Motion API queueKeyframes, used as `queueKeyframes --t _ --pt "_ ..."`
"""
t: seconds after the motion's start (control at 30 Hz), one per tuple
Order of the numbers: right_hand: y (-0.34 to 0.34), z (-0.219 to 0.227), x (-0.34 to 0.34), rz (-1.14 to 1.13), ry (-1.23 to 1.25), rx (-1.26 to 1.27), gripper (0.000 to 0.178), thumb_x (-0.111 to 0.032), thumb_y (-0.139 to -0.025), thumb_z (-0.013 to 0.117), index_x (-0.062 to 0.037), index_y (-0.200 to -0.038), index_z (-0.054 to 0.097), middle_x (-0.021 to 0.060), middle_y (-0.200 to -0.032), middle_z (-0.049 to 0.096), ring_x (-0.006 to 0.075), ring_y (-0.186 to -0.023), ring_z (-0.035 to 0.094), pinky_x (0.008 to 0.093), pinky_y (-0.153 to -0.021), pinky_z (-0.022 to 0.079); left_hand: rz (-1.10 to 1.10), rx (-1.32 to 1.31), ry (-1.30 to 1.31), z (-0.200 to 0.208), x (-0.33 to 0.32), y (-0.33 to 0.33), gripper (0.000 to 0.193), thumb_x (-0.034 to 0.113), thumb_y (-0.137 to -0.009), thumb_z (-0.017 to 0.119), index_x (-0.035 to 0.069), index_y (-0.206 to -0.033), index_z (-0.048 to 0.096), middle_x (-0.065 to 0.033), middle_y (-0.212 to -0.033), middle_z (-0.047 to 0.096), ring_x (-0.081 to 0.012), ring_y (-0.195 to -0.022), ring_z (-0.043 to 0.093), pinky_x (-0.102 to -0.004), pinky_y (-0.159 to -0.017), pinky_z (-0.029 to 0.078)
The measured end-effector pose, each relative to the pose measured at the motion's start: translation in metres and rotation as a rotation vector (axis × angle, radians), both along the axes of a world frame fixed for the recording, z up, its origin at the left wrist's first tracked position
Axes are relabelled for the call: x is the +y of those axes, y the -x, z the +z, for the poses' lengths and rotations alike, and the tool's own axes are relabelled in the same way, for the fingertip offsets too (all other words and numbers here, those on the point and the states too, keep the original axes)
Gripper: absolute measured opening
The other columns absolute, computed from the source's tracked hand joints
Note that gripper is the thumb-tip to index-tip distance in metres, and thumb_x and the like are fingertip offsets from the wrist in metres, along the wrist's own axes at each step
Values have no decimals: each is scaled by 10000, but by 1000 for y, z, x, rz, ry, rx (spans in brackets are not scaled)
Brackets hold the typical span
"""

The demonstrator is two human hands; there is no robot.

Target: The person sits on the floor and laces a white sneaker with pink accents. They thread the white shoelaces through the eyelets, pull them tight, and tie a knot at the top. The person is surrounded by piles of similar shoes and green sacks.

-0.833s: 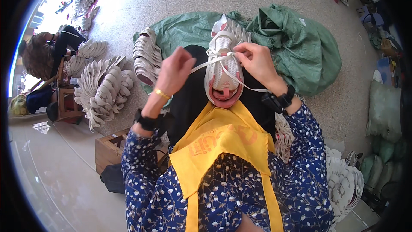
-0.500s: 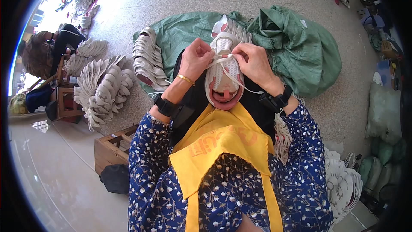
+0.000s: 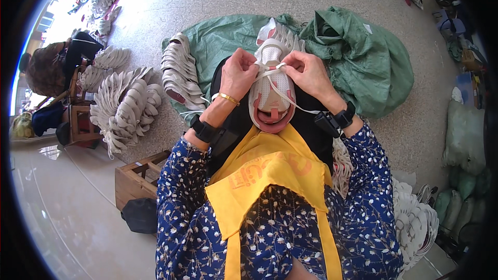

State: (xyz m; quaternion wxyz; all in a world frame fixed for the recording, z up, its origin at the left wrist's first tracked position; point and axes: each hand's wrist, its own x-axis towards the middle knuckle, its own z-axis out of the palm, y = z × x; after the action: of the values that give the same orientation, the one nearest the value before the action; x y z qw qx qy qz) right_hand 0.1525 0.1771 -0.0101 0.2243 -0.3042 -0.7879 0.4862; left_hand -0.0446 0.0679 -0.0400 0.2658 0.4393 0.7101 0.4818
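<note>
L hand (image 3: 237,77) & R hand (image 3: 309,75) each pinch the wht lace (image 3: 280,93) betw. thumb & fingers, over the wht/pink shoe (image 3: 263,92). Shoe's on the lap betw. blk trouser legs (image 3: 307,116), pink-collar end at yel. apron (image 3: 267,173); grn sack (image 3: 376,67) lies on floor, R side.

The shoe (image 3: 263,91), white with pink trim and a dotted, mesh-like upper, lay lengthwise between the dark-clad legs (image 3: 307,118), its rounded pink collar nearest the body. Its white lace (image 3: 282,95) crossed over the middle, pinched on either side by the left hand (image 3: 239,74) and the right hand (image 3: 307,74); one strand trailed slackly toward the right wrist.
</note>
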Motion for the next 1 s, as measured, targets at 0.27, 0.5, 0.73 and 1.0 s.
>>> queueKeyframes --t 0.27,0.5,0.73,1.0 --pt "-3 -20 19 91 509 136 60 -65 -927 695 -21 -967 686 -19 -903 670 57 -806 623 225 -712 514 52 -46 -12 -6 -4 -4 127 77 -830 647 9 -932 613 -116 -793 684 -213 -717 678 -340 -675 533" --pt "0 -7 23 239 196 -33 143 -157 -921 718 -29 -887 664 -10 -840 647 72 -742 598 238 -690 504 20 -88 -67 -4 -5 -6 123 55 -842 641 7 -943 589 -102 -796 678 -190 -727 675 -329 -680 534" --pt "0 -17 29 197 575 108 150 -152 -950 682 -59 -836 651 -16 -837 646 78 -774 600 241 -751 506 6 -79 -69 -6 -5 -6 116 37 -846 632 13 -945 577 -94 -793 670 -178 -721 666 -323 -671 531" --pt "-4 -25 42 325 755 189 96 -132 -976 673 -78 -911 627 -19 -951 627 74 -854 605 243 -810 517 -26 -106 -101 -6 -4 -9 107 10 -845 625 16 -941 578 -75 -787 663 -149 -711 653 -306 -650 525"
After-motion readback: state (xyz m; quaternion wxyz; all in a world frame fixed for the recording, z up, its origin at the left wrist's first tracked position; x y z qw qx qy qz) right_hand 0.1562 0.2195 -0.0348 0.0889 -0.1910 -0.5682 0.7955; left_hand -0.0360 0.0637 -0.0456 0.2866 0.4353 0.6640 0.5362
